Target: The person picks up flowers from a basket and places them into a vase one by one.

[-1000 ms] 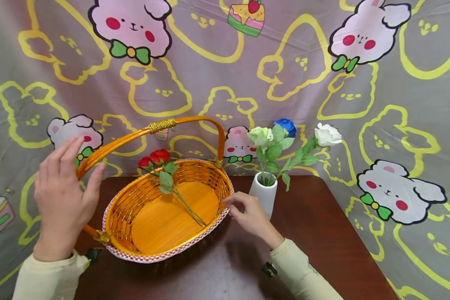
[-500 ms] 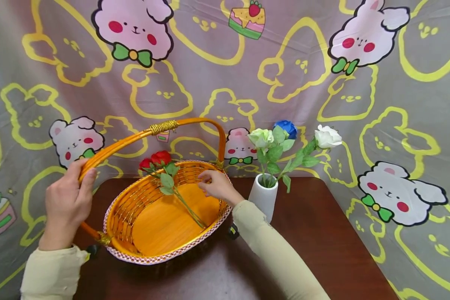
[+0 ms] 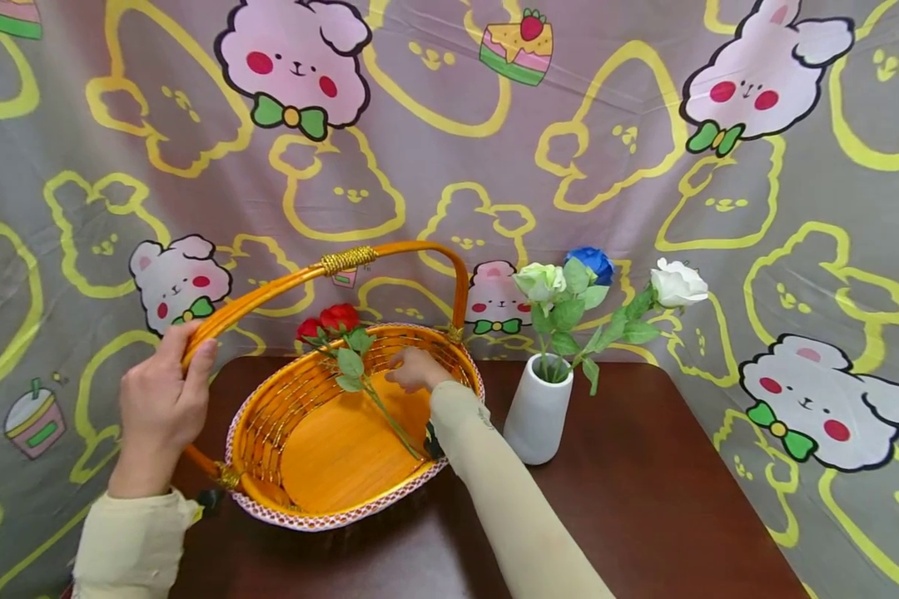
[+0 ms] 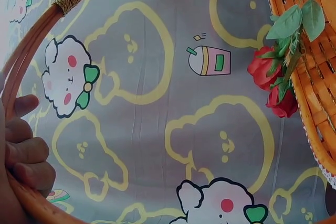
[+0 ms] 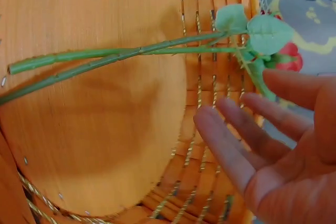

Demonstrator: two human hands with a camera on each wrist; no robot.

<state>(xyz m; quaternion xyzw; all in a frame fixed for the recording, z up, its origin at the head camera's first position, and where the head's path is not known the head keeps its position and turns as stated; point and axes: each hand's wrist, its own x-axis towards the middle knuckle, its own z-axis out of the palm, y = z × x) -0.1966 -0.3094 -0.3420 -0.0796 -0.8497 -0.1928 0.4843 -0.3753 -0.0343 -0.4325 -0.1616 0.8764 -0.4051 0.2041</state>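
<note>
An orange wicker basket (image 3: 345, 466) stands on the table, with a tall arched handle (image 3: 270, 287). My left hand (image 3: 161, 408) grips the left side of that handle, its fingers curled round it in the left wrist view. Red artificial roses (image 3: 337, 318) lean in the basket, blooms over the back rim and stems (image 5: 105, 59) crossing on the floor. My right hand (image 3: 418, 370) reaches inside the basket, right of the stems. In the right wrist view its fingers (image 5: 223, 145) are extended and apart from the roses, with nothing held.
Right of the basket stands a white vase (image 3: 539, 416) holding a pale green rose (image 3: 541, 283), a blue rose (image 3: 592, 264) and a white rose (image 3: 677, 283). A patterned cloth (image 3: 449, 150) hangs behind the brown table (image 3: 644, 482).
My left hand has closed round the basket handle after being open beside it. My right hand has moved from the basket's right rim to inside it. The view has shifted slightly.
</note>
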